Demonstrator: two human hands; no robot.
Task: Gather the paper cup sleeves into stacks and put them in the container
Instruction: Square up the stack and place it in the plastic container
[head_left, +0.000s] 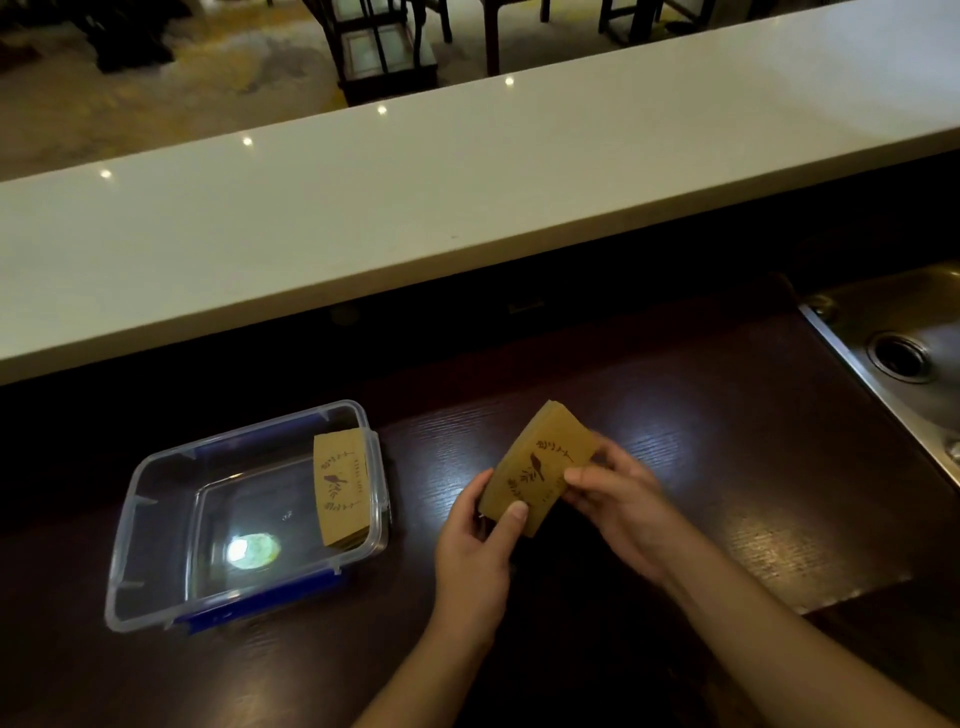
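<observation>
A stack of brown paper cup sleeves (537, 462) with a dark bird print is held above the dark wooden counter (675, 452). My left hand (475, 545) grips its lower left corner, thumb on top. My right hand (618, 499) pinches its right edge. A clear plastic container (156, 525) with blue clips sits to the left. Another stack of sleeves (340, 486) lies inside it against the right wall.
A raised white countertop (415, 197) runs across behind the work surface. A steel sink (898, 353) with a drain is at the right edge. Chairs and floor show beyond the white counter.
</observation>
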